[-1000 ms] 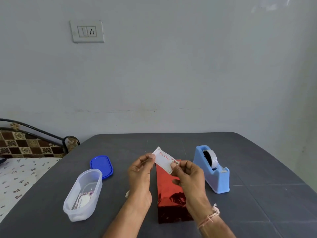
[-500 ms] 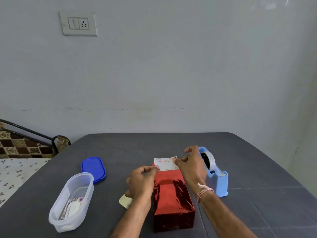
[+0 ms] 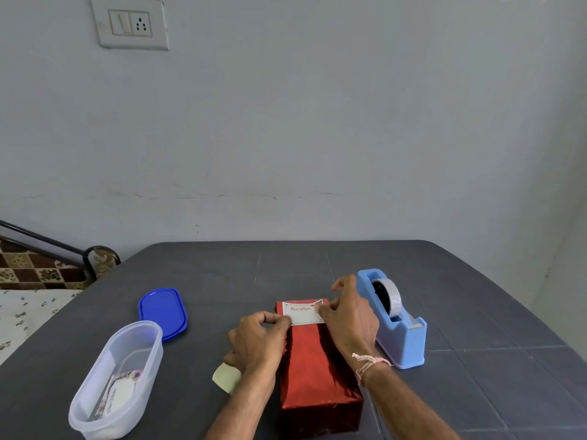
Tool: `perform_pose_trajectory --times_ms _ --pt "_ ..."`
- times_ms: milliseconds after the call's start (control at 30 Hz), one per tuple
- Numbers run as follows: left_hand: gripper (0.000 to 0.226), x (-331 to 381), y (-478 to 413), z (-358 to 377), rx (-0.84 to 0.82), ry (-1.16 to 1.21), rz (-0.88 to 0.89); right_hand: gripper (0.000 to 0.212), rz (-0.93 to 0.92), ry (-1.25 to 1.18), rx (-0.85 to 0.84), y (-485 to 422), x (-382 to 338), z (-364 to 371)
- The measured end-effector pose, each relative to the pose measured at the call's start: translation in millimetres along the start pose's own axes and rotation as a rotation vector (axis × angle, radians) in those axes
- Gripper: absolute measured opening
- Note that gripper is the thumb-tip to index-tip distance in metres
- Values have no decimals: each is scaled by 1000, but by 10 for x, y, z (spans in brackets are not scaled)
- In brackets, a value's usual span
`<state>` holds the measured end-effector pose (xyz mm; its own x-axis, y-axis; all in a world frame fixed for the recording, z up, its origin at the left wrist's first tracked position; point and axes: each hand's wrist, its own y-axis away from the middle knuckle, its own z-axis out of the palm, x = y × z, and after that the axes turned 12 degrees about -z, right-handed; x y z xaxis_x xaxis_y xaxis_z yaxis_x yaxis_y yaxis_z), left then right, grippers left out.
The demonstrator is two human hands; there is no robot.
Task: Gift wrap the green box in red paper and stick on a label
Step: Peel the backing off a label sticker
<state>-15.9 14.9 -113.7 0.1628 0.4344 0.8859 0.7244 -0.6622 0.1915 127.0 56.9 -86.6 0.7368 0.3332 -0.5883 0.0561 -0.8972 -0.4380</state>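
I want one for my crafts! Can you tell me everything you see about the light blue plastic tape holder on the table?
The light blue plastic tape dispenser stands upright on the dark grey table, right of the red-wrapped box. Its rounded far end holds a roll of greyish tape on a black hub; its low near end carries the cutter. The right hand, pinching the white label, is close beside it; whether they touch is unclear.

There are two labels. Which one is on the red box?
The label with red writing, held by the left hand and right hand at the far end of the red box. The other label lies inside the clear tub.
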Motion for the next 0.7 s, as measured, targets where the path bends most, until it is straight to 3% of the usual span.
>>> perform_pose_trajectory --times_ms 333,400,533,633,700 --pt "15 -32 -40 15 -33 42 21 35 -46 50 -32 -4 65 44" --pt "14 -54 -80 29 -82 73 51 28 -20 9 -29 -30 116 42" --pt "38 -143 -187 69 -240 128 68 9 -31 -127 -72 -5 210 55" --pt "42 -260 -295 112 -309 193 50 7 31 -268 -97 50 297 79" --pt "34 -213 -228 35 -332 197 41 13 80 -347 -107 59 340 68"
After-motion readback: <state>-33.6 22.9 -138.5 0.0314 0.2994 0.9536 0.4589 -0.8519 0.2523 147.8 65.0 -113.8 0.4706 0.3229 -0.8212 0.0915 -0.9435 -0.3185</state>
